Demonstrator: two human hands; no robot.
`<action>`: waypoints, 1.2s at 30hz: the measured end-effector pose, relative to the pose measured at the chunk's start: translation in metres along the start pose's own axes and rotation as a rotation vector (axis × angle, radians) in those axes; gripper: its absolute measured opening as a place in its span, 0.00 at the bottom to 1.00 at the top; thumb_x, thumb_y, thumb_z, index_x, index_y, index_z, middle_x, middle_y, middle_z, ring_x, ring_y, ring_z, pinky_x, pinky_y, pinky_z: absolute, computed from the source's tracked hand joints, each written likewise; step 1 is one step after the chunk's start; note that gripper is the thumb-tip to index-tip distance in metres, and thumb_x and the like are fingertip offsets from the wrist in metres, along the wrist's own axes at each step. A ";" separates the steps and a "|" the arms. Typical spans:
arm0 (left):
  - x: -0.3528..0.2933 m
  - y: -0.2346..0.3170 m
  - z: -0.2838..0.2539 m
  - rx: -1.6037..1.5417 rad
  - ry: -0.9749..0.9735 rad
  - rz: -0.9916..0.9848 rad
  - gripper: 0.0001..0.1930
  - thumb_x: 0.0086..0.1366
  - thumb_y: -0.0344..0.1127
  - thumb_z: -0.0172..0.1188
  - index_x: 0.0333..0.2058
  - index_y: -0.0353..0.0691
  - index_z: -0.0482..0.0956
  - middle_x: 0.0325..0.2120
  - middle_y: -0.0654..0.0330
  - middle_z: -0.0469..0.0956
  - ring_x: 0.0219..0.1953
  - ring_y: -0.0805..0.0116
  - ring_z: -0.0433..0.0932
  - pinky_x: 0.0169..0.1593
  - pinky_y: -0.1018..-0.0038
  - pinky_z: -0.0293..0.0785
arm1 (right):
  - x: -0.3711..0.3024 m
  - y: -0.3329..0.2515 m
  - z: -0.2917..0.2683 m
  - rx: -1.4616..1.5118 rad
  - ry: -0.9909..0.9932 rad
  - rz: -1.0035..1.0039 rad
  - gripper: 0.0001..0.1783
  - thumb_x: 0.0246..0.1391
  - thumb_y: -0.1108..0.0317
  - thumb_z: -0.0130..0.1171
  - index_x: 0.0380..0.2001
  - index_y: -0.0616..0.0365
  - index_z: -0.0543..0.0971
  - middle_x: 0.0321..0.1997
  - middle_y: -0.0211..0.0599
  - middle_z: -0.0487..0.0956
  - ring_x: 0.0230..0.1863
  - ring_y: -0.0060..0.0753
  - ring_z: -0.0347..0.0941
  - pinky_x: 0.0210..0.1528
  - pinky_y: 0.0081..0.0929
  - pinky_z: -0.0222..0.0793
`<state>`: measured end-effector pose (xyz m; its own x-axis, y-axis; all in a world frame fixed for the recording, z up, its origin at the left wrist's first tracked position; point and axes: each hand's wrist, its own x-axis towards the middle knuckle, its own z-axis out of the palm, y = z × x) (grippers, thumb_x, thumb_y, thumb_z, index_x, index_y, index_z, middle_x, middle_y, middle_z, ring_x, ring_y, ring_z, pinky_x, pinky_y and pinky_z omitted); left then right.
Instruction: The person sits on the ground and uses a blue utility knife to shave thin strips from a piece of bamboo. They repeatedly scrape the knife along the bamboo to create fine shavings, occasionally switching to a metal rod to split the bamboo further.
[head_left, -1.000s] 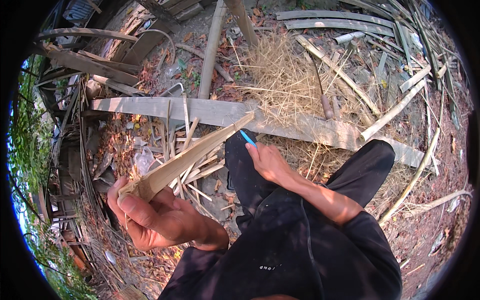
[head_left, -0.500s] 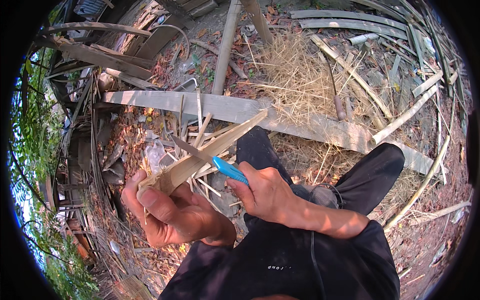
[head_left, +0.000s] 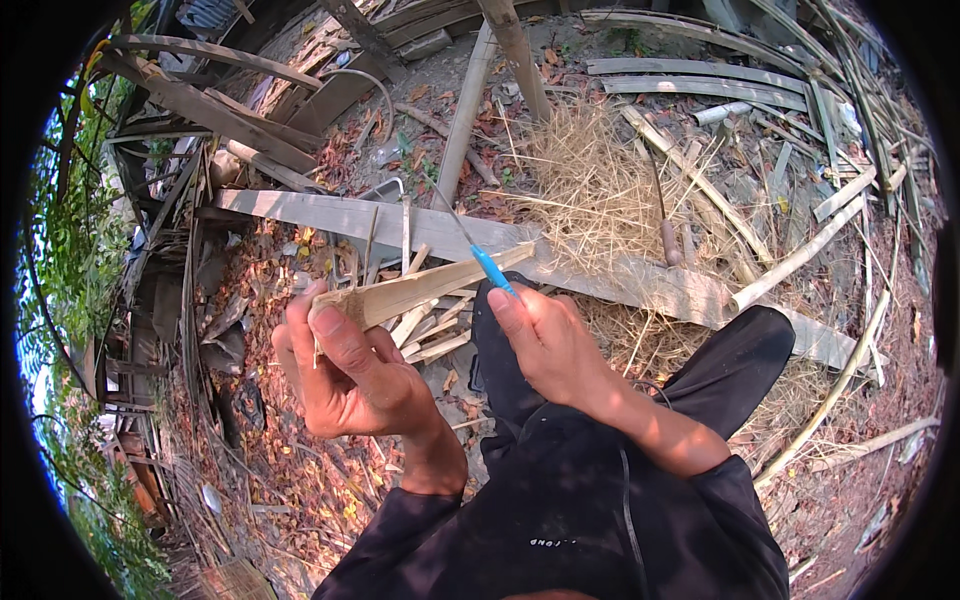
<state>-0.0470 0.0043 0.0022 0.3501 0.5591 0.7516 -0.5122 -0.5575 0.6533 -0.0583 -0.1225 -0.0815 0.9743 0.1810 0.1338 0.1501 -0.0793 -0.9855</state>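
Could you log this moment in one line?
Left hand: grips pale wood strip by one end | Right hand: holds blue-handled knife | Knife-strip contact: unclear | Plank: beyond both hands

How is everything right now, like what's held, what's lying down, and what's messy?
Left hand: fingers closed on the wood piece
Right hand: closed around the knife's handle
Pale wood piece: held at one end
Blue-handled knife: held, blade bare
Long plank: lying down, partly covered by straw
Straw: loose and messy
Brown-handled tool: lying by the straw, unheld
Black trouser legs: bent at the knees
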 end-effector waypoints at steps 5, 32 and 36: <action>-0.003 0.002 0.003 0.064 0.008 0.036 0.13 0.64 0.34 0.53 0.34 0.26 0.79 0.23 0.60 0.70 0.20 0.78 0.62 0.18 0.82 0.52 | -0.006 -0.055 0.024 0.160 -0.050 -0.184 0.18 0.61 0.61 0.50 0.26 0.68 0.69 0.13 0.53 0.70 0.17 0.60 0.69 0.17 0.43 0.61; 0.008 -0.007 0.004 0.062 0.086 -0.019 0.18 0.65 0.39 0.52 0.32 0.23 0.77 0.28 0.55 0.72 0.25 0.72 0.65 0.24 0.78 0.59 | -0.001 0.058 0.015 -0.503 0.130 0.086 0.21 0.61 0.60 0.50 0.23 0.69 0.72 0.11 0.56 0.70 0.15 0.59 0.69 0.15 0.44 0.62; 0.004 -0.008 0.005 0.032 0.034 -0.005 0.19 0.65 0.40 0.52 0.32 0.23 0.76 0.29 0.55 0.71 0.29 0.69 0.69 0.28 0.78 0.64 | -0.004 0.039 0.013 -0.105 0.072 0.104 0.18 0.62 0.61 0.47 0.26 0.66 0.72 0.15 0.55 0.70 0.19 0.59 0.69 0.20 0.41 0.62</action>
<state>-0.0376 0.0073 0.0003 0.3256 0.5816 0.7455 -0.4855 -0.5737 0.6597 -0.0581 -0.1139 -0.1215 0.9945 0.0961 0.0420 0.0603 -0.1963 -0.9787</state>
